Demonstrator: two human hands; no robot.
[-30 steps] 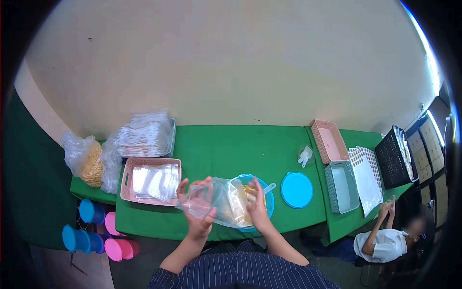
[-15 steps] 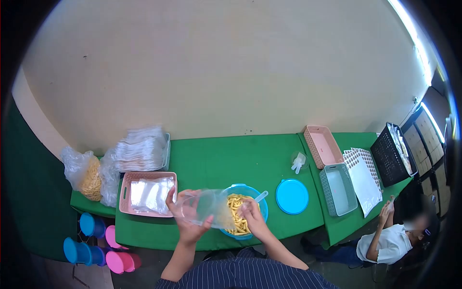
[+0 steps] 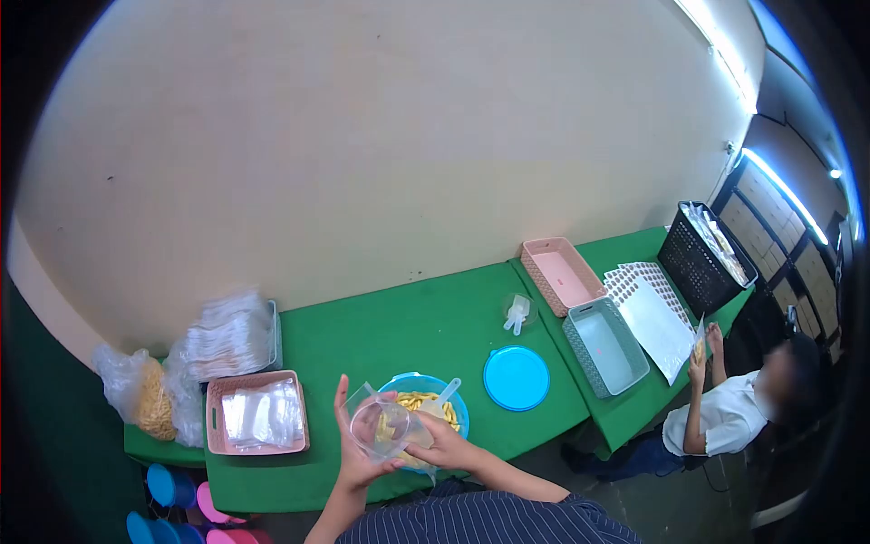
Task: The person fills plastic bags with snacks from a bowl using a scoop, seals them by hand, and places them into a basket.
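Note:
My left hand (image 3: pixel 361 453) has its fingers wrapped round a clear plastic bag (image 3: pixel 374 422), whose round mouth faces the camera. At the bag's right side my right hand (image 3: pixel 441 444) is closed, pressing on the plastic. Some yellow pieces show through the bag. Behind and below both hands stands a blue bowl (image 3: pixel 464 405) of yellow finger-shaped snacks, with a translucent scoop (image 3: pixel 444 396) resting in it. My hands hide part of the bowl.
Left: a pink basket (image 3: pixel 213 424) of clear bags, a bag stack (image 3: pixel 227 335), a snack sack (image 3: pixel 156 403). Right: a blue lid (image 3: pixel 517 378), empty baskets (image 3: pixel 605 349), sticker sheets (image 3: pixel 657 317), a black basket (image 3: pixel 693 263), and a person (image 3: pixel 720 417) holding a packet.
The bag has turned from lying sideways to facing its mouth upward at the camera. My right hand has moved from over the snacks to the bag. The view has shifted, and the other person now holds a packet.

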